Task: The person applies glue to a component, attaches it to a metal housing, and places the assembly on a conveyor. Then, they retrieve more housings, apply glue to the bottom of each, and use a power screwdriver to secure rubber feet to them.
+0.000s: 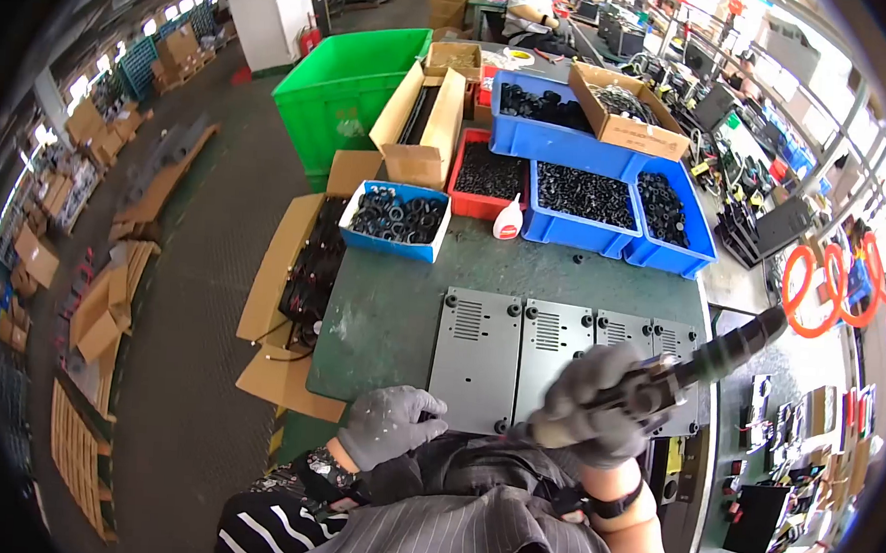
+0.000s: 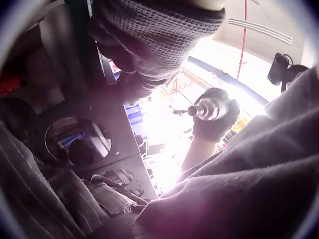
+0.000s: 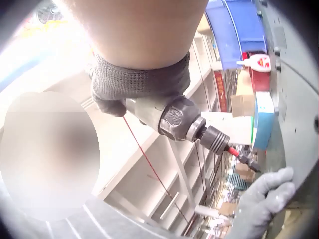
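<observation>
My gloved right hand point(image 1: 596, 410) grips a power screwdriver point(image 1: 727, 354), raised over the right-hand panels. In the right wrist view its bit point(image 3: 243, 158) points down toward the left hand. My gloved left hand point(image 1: 387, 426) is at the table's front edge, beside the leftmost grey metal panel point(image 1: 473, 378), its fingers loosely bent with nothing visible between them. Several such panels lie in a row, with slotted vents and black round feet point(image 1: 502, 425) at their corners. Part of the row is hidden behind the right hand and tool.
Behind the panels stand a blue-rimmed box point(image 1: 349, 240) of black rings, a red bin point(image 1: 464, 204) and blue bins point(image 1: 576, 230) of small black parts. A white glue bottle point(image 1: 508, 221) stands before them. An orange coiled hose point(image 1: 794, 305) hangs at right; an open carton point(image 1: 268, 267) is left.
</observation>
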A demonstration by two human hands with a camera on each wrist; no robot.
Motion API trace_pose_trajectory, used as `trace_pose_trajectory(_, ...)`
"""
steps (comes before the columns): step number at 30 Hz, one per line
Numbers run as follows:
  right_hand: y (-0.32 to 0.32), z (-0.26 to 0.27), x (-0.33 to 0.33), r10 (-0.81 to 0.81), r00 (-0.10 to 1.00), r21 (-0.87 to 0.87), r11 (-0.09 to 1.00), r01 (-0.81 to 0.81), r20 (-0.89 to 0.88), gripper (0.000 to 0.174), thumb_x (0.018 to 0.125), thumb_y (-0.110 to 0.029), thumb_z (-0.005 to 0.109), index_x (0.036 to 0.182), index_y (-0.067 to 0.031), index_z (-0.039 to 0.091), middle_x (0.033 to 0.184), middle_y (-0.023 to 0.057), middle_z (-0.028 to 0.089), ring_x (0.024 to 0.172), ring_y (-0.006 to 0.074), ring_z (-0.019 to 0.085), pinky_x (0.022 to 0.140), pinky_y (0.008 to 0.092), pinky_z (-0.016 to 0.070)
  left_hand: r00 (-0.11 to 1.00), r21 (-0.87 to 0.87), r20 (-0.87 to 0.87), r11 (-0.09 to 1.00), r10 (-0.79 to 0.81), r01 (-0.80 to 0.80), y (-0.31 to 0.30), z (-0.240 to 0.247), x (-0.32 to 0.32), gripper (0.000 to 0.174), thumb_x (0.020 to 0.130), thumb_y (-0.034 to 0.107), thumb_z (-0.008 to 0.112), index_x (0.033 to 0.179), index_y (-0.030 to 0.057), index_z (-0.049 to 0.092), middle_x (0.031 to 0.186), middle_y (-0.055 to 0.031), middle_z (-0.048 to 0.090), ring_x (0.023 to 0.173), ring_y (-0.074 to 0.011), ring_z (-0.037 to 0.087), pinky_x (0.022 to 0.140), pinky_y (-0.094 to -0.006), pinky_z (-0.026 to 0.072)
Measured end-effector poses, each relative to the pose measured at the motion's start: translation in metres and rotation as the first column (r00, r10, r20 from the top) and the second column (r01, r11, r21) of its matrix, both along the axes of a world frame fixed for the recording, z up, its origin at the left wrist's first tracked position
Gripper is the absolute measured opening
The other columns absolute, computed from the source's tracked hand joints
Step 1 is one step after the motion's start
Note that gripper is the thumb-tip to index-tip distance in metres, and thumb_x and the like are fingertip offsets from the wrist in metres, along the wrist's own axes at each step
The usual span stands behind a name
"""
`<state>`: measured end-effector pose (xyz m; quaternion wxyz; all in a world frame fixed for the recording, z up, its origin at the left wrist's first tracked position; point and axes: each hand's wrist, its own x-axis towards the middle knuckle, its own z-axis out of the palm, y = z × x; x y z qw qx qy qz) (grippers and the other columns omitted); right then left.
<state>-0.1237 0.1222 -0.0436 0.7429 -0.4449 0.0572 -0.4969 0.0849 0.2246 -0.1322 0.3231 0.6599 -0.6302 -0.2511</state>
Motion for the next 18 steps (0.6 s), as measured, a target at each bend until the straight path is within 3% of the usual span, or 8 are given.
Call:
trace_pose_trajectory(2, -0.006, -0.011, -0.031, -0.122, 0.986, 0.161, 0.982, 0.103, 0.115, 0.030, 0.071, -0.013, 0.068, 0.092, -0.0068, 0.047, 0.076, 0.0033, 0.047, 0.064, 0.0176, 0.052, 0.059, 0.0330, 0.0481, 0.998, 0.076, 0.032, 0.996, -0.058, 0.056, -0.007, 0.007, 0.006, 0.020, 0.071, 0.021, 0.074, 0.086, 0.0088, 0.068, 0.071, -0.0025, 0.063, 0.060, -0.0129, 0.057, 0.058, -0.0270, 0.0467)
trace_pose_trajectory(5, -0.021, -0.034, -0.076, -0.306, 0.939, 0.350, 0.906, 0.237, 0.158, 0.032, 0.075, -0.012, 0.060, 0.104, -0.0038, 0.048, 0.082, 0.0053, 0.048, 0.071, 0.0179, 0.051, 0.062, 0.0324, 0.0486, 0.813, 0.358, -0.582, 0.894, -0.012, 0.270, -0.036, 0.014, 0.022, 0.020, 0.079, 0.012, 0.068, 0.096, 0.0032, 0.064, 0.086, -0.0026, 0.067, 0.079, -0.0081, 0.061, 0.072, -0.0261, 0.0503)
trace_pose_trajectory(6, -0.026, -0.044, -0.093, -0.362, 0.920, 0.397, 0.874, 0.280, 0.147, 0.034, 0.075, -0.011, 0.059, 0.106, -0.0028, 0.048, 0.083, 0.0059, 0.047, 0.073, 0.0180, 0.050, 0.062, 0.0321, 0.0485, 0.804, 0.285, -0.593, 0.924, -0.040, 0.256, -0.050, 0.010, 0.032, 0.019, 0.081, 0.010, 0.066, 0.098, 0.0018, 0.063, 0.086, -0.0035, 0.066, 0.083, -0.0103, 0.061, 0.075, -0.0273, 0.0502)
trace_pose_trajectory(11, -0.032, -0.079, -0.160, -0.506, 0.851, 0.451, 0.798, 0.400, 0.142, 0.034, 0.076, -0.012, 0.058, 0.106, -0.0035, 0.046, 0.085, 0.0065, 0.051, 0.072, 0.0183, 0.051, 0.063, 0.0319, 0.0493, 0.992, -0.085, -0.079, 0.992, -0.098, 0.091, -0.140, 0.041, 0.079, 0.018, 0.088, 0.017, 0.055, 0.094, 0.0027, 0.065, 0.088, -0.0046, 0.067, 0.083, -0.0120, 0.062, 0.077, -0.0266, 0.0478)
trace_pose_trajectory(13, -0.029, -0.086, -0.174, -0.600, 0.797, 0.449, 0.733, 0.511, 0.072, 0.036, 0.077, -0.012, 0.057, 0.110, -0.0025, 0.047, 0.086, 0.0070, 0.051, 0.072, 0.0182, 0.052, 0.064, 0.0311, 0.0491, 0.995, -0.173, -0.016, 0.981, -0.096, 0.092, -0.183, 0.035, 0.098, 0.017, 0.082, 0.006, 0.052, 0.093, 0.0088, 0.065, 0.087, -0.0065, 0.064, 0.082, -0.0180, 0.062, 0.076, -0.0282, 0.0480)
trace_pose_trajectory(14, -0.028, -0.088, -0.179, -0.647, 0.761, 0.457, 0.691, 0.560, 0.045, 0.036, 0.078, -0.013, 0.056, 0.111, -0.0025, 0.047, 0.086, 0.0071, 0.052, 0.073, 0.0181, 0.052, 0.064, 0.0308, 0.0488, 0.736, -0.388, 0.677, 0.843, -0.014, 0.373, -0.200, 0.041, 0.103, 0.020, 0.080, 0.007, 0.050, 0.094, 0.0117, 0.063, 0.086, -0.0089, 0.063, 0.084, -0.0225, 0.062, 0.076, -0.0309, 0.0484)
trace_pose_trajectory(16, -0.028, -0.098, -0.190, -0.676, 0.737, 0.449, 0.667, 0.595, 0.029, 0.036, 0.079, -0.014, 0.056, 0.111, -0.0025, 0.047, 0.087, 0.0070, 0.052, 0.073, 0.0181, 0.052, 0.065, 0.0306, 0.0484, 0.961, -0.296, 0.254, 0.936, -0.114, 0.189, -0.232, 0.042, 0.102, 0.017, 0.087, 0.014, 0.052, 0.096, 0.0076, 0.065, 0.087, -0.0107, 0.067, 0.086, -0.0234, 0.064, 0.078, -0.0318, 0.0492)
trace_pose_trajectory(18, -0.028, -0.107, -0.196, -0.698, 0.716, 0.442, 0.645, 0.623, 0.008, 0.036, 0.080, -0.014, 0.055, 0.112, -0.0025, 0.047, 0.087, 0.0070, 0.052, 0.074, 0.0181, 0.052, 0.065, 0.0304, 0.0479, 0.676, -0.296, 0.736, 0.891, -0.017, 0.344, -0.261, 0.056, 0.094, 0.018, 0.088, 0.016, 0.049, 0.096, 0.0078, 0.064, 0.087, -0.0131, 0.066, 0.087, -0.0274, 0.063, 0.078, -0.0345, 0.0492)
